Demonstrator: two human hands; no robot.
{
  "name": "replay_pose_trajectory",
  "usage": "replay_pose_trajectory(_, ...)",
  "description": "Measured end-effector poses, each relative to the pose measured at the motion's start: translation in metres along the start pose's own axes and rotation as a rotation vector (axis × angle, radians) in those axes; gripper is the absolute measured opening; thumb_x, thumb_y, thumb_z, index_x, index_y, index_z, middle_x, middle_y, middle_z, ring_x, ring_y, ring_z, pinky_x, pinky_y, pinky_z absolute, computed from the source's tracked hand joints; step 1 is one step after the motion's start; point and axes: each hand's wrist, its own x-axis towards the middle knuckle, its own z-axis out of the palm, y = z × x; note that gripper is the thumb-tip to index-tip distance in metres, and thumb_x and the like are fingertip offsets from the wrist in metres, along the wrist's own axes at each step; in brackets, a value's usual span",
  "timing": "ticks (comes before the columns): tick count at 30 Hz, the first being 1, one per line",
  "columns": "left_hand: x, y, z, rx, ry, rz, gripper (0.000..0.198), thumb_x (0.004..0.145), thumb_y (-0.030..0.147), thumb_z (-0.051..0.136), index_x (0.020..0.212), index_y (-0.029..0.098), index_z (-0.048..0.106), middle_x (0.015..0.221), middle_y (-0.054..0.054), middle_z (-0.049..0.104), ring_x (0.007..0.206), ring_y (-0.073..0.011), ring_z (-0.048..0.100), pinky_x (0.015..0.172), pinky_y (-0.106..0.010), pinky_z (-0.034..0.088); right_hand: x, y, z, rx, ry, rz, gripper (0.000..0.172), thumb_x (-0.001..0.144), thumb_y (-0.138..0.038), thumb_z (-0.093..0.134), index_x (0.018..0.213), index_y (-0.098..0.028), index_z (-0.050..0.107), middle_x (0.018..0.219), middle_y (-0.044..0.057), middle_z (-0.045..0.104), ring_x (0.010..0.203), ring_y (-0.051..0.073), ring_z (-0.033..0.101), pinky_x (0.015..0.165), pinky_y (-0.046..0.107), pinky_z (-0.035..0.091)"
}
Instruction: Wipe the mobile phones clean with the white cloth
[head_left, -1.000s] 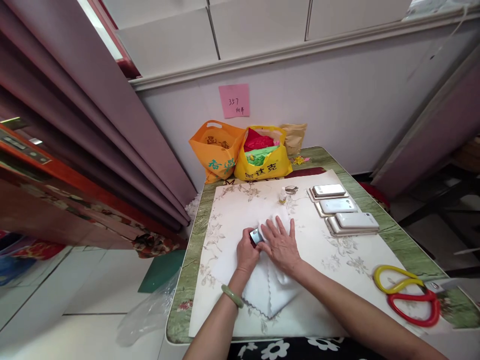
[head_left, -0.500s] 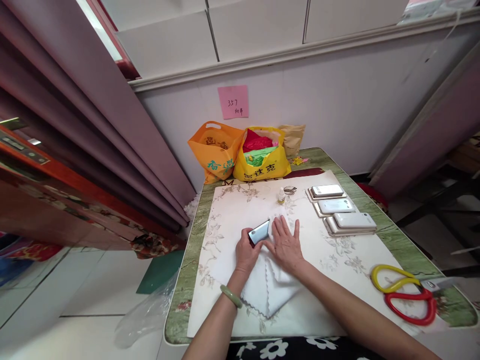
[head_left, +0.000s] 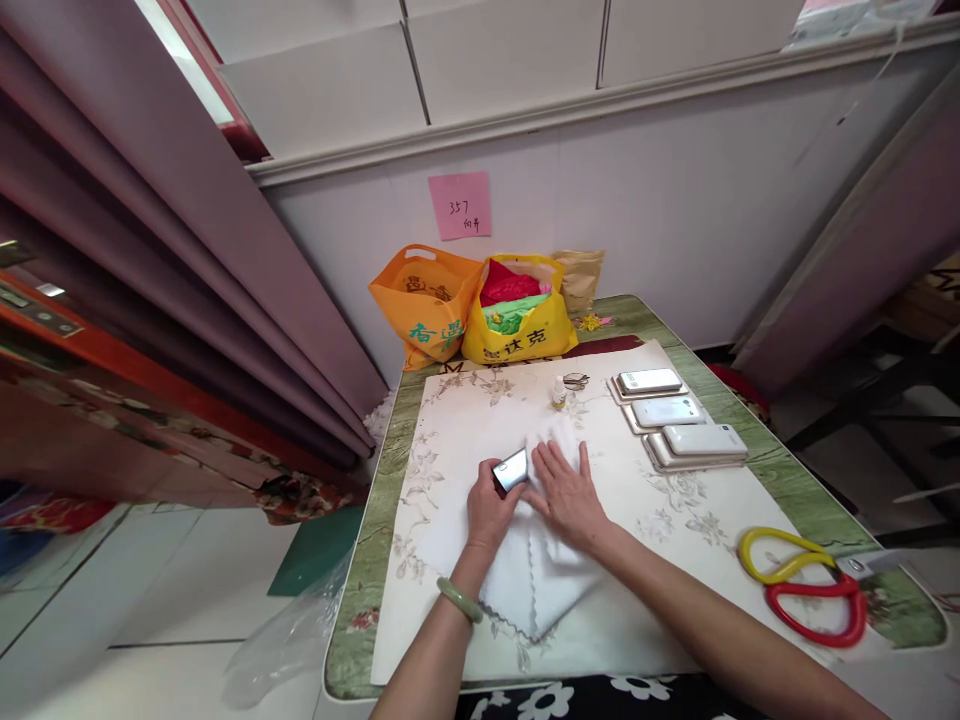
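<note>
My left hand [head_left: 490, 508], with a green bangle [head_left: 460, 600] at its wrist, grips a shiny silver-blue mobile phone [head_left: 511, 470] by its near left edge. Right beside it, my right hand [head_left: 568, 493] lies palm down, fingers stretched out, on a white cloth [head_left: 551, 595] with zigzag edges. Its thumb reaches toward the phone; whether it touches is unclear. Part of the cloth is bunched beyond the right fingertips. A small bottle [head_left: 558, 393] stands farther back on the patterned sheet, with a pair of glasses [head_left: 576, 381] next to it.
Stacked phones [head_left: 686, 412] lie at the right. Scissors [head_left: 814, 585] with yellow and red handles rest near the front right corner. An orange bag [head_left: 427, 305], a yellow bag [head_left: 521, 315] and a brown paper bag [head_left: 579, 278] stand along the table's back edge.
My left hand has shifted slightly left with the phone, which now looks tilted and shows less of its face. My right hand has slid a little toward me over the cloth.
</note>
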Motion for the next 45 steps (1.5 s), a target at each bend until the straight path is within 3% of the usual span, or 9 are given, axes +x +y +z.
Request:
replay_pose_trajectory(6,0.000,-0.001,0.000,0.051,0.011,-0.023,0.033,0.074,0.027,0.058,0.105,0.022,0.048,0.073,0.000,0.062,0.065,-0.0185,0.059,0.062,-0.028,0.042,-0.006,-0.021,-0.003,0.119,-0.056,-0.293,0.067,0.096,-0.060,0.031,0.151,-0.023,0.022,0.152,0.008,0.034,0.142,0.025,0.025,0.114,0.059,-0.009)
replay_pose_trajectory(11,-0.001,0.001,-0.002,-0.019,0.000,0.021,0.041,0.072,0.041,0.066,0.105,0.022,0.050,0.079,0.000,0.064,0.068,-0.0179,0.060,0.065,-0.028,0.046,0.008,0.005,0.004,0.048,-0.051,0.030,0.061,0.099,-0.055,0.023,0.151,-0.024,0.023,0.152,0.009,0.034,0.142,0.027,0.028,0.111,0.064,-0.004)
replay_pose_trajectory(14,-0.001,0.003,-0.002,-0.051,0.004,0.021,0.045,0.072,0.049,0.067,0.105,0.021,0.052,0.078,0.000,0.064,0.065,-0.0166,0.059,0.064,-0.028,0.046,0.004,0.014,0.008,0.005,-0.004,0.114,0.057,0.100,-0.049,0.026,0.149,-0.021,0.029,0.150,0.011,0.037,0.141,0.029,0.029,0.111,0.066,-0.006)
replay_pose_trajectory(18,-0.001,0.003,-0.001,-0.077,0.018,0.018,0.045,0.072,0.054,0.067,0.102,0.021,0.057,0.076,0.001,0.064,0.064,-0.0154,0.058,0.065,-0.027,0.046,-0.004,0.018,0.006,0.037,0.077,0.138,0.046,0.099,-0.029,0.030,0.143,-0.023,0.041,0.143,0.008,0.048,0.137,0.025,0.037,0.113,0.062,-0.003)
replay_pose_trajectory(22,-0.002,0.001,0.002,0.035,0.061,0.082,0.036,0.076,0.055,0.063,0.089,0.021,0.064,0.074,0.000,0.063,0.066,-0.0152,0.056,0.067,-0.026,0.044,0.002,0.025,-0.001,0.074,0.125,0.157,0.042,0.099,-0.027,0.031,0.135,-0.025,0.052,0.136,0.006,0.057,0.135,0.025,0.040,0.114,0.059,0.003)
replay_pose_trajectory(28,-0.002,-0.004,0.005,0.206,0.049,0.123,0.034,0.084,0.053,0.055,0.089,0.021,0.065,0.080,-0.003,0.065,0.076,-0.0182,0.059,0.072,-0.027,0.043,0.004,0.011,-0.002,0.044,0.144,0.092,0.046,0.098,-0.023,0.033,0.143,-0.023,0.043,0.143,0.005,0.049,0.139,0.025,0.033,0.115,0.057,0.004)
replay_pose_trajectory(35,-0.004,-0.008,0.007,0.282,0.018,0.107,0.020,0.088,0.022,0.047,0.097,0.018,0.065,0.090,-0.009,0.067,0.085,-0.0220,0.063,0.076,-0.031,0.046,-0.006,-0.022,-0.002,0.076,0.102,-0.239,0.053,0.097,-0.016,0.029,0.150,-0.026,0.027,0.151,0.002,0.037,0.142,0.020,0.027,0.118,0.053,-0.002)
replay_pose_trajectory(41,-0.005,-0.004,0.006,0.223,0.016,0.211,0.025,0.092,0.034,0.048,0.112,0.024,0.061,0.100,-0.005,0.067,0.094,-0.0196,0.063,0.082,-0.029,0.047,0.003,0.016,0.000,0.021,0.142,0.046,0.053,0.097,-0.015,0.031,0.149,-0.027,0.030,0.147,0.004,0.044,0.140,0.023,0.031,0.115,0.059,-0.001)
replay_pose_trajectory(45,-0.004,-0.003,0.005,0.231,0.016,0.199,0.024,0.093,0.035,0.047,0.109,0.024,0.062,0.098,-0.005,0.067,0.092,-0.0185,0.063,0.081,-0.028,0.046,0.002,0.002,0.002,-0.004,0.165,0.074,0.055,0.095,-0.011,0.031,0.148,-0.023,0.034,0.147,0.004,0.044,0.142,0.024,0.028,0.115,0.058,-0.001)
